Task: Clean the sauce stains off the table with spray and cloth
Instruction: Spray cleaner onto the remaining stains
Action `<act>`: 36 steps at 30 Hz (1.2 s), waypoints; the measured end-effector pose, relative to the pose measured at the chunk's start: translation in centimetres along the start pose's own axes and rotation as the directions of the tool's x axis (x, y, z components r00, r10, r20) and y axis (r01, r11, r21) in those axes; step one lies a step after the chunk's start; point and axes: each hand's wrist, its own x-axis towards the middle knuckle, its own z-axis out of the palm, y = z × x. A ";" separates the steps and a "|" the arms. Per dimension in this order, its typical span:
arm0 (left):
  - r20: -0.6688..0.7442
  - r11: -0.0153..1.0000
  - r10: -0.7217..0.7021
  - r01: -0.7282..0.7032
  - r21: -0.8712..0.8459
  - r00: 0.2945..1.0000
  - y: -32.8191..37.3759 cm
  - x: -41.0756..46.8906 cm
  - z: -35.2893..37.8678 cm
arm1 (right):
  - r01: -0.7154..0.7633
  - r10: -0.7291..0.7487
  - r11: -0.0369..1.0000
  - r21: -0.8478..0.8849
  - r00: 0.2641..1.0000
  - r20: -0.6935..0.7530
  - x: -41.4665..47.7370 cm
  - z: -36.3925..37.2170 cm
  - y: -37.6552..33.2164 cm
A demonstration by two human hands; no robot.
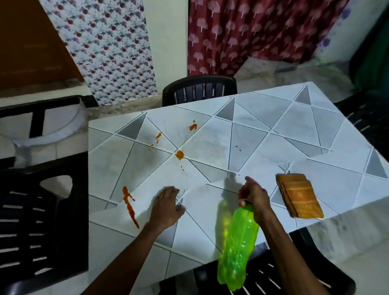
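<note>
Top of the bottle [237, 247] unseen (inside the right hand [253, 197])

Black slatted chairs ring the pale, triangle-patterned surface [270, 129]: a far chair [199, 90], a left chair [22, 227], a near chair [271, 286]. Beyond the surface hang a floral curtain [100, 37] and a maroon curtain [255, 25], with a cream wall [167, 30] between them.

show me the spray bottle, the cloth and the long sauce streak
spray bottle [239, 242], head view, middle of its body
cloth [299, 196], head view, centre of its top
long sauce streak [130, 208], head view, midway along it
</note>
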 end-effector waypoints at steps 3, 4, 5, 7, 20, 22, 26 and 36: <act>-0.028 0.998 -0.011 0.012 0.058 1.000 0.3 -2.1 1.0 | -0.015 0.023 0.997 -0.071 0.994 0.107 -1.3 -0.2 1.4; -0.039 0.997 -0.019 0.022 0.078 0.999 0.1 -2.8 1.3 | -0.040 0.051 0.996 -0.076 0.989 0.141 -1.8 0.0 1.9; -0.058 0.994 -0.032 0.037 0.098 0.998 -0.2 -3.7 1.6 | -0.064 0.079 0.994 -0.090 0.981 0.180 -2.4 0.2 2.4; -0.092 0.993 -0.049 0.059 0.106 0.995 -1.0 -5.4 1.9 | -0.080 0.108 0.989 -0.127 0.968 0.226 -3.4 1.0 3.3; -0.186 0.942 -0.328 0.336 0.010 0.926 -11.0 -15.4 -0.2 | 0.003 0.146 0.949 -0.314 0.881 0.449 -11.9 10.7 8.0; -0.171 0.935 -0.346 0.353 0.012 0.922 -12.6 -16.7 -0.7 | -0.001 0.164 0.945 -0.328 0.866 0.472 -13.8 12.4 8.5; -0.213 0.941 -0.330 0.339 0.005 0.919 -14.6 -19.0 -0.8 | 0.053 0.176 0.914 -0.402 0.841 0.512 -16.2 15.0 10.2; -0.172 0.932 -0.363 0.354 -0.079 0.916 -16.0 -21.7 -0.7 | 0.114 0.375 0.768 -0.631 0.718 0.586 -20.4 13.9 14.6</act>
